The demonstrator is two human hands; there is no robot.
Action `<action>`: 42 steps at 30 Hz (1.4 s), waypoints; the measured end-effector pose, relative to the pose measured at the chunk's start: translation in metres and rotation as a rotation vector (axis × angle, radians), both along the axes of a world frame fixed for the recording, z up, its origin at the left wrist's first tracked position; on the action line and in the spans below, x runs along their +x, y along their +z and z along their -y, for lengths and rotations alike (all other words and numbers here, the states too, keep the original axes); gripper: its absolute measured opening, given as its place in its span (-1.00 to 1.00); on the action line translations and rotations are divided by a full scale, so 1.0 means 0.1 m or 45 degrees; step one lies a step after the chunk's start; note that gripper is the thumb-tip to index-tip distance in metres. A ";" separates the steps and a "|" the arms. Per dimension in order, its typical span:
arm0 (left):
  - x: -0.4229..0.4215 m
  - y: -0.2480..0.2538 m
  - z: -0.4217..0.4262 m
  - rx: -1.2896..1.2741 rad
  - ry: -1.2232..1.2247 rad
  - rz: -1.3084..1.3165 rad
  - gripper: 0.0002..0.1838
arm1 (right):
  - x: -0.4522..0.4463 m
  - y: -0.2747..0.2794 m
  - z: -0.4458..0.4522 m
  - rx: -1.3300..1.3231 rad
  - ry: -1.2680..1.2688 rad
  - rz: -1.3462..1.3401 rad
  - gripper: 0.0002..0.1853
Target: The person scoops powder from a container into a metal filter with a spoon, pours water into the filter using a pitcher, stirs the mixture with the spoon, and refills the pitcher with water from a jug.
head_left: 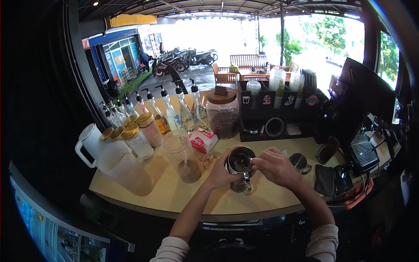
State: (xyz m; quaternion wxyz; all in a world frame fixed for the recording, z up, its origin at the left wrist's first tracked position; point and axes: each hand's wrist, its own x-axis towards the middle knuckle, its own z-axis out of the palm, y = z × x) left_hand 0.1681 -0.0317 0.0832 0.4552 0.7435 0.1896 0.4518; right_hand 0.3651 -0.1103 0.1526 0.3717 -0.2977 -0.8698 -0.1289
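Nearest, two pale sleeves point(322, 241) reach over the dark front of the counter point(275, 201). The cup point(241, 149) is held above its near middle, just right of centre, between the two hands. The left hand point(220, 172) wraps the left side, fingers and thumb clamped on it. The right hand point(276, 167) is at the right of the rim, fingertips pinched together, apparently on a thin bright tool point(250, 161), mostly hidden.

This looks like stirring or scooping. To do it well, the left grip should hold the cup firm and level, while the right wrist turns loosely, the tool low and brushing the wall, slowly enough that nothing slops over.

The cup is shiny metal, round-mouthed, with its mouth turned up towards the head. Inside is something dark, with a few paler glints; whether liquid or grounds, I cannot tell. A handle points nearwards, and whether the glassy shape beneath belongs to it is unclear.

Just left is a small bowl point(208, 165); further left, a clear tumbler point(176, 146). A second metal cup point(301, 160) is to the right. Farther back are a lidded jar point(223, 118) and a black rack point(279, 118).
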 end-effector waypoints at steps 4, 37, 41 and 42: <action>0.01 0.05 -0.06 0.157 0.012 -0.016 -0.09 | -0.04 -0.06 0.04 -0.083 0.095 -0.022 -0.76; 0.03 0.27 0.04 0.404 0.300 -0.170 -0.12 | -0.04 -0.06 0.20 -0.227 0.061 -0.050 -0.78; 0.02 0.27 0.06 0.440 0.272 -0.166 -0.11 | -0.02 -0.02 0.18 -0.472 0.059 -0.289 -0.83; 0.03 0.27 0.07 0.445 0.271 -0.162 -0.11 | -0.03 -0.02 0.17 -0.467 0.057 -0.285 -0.83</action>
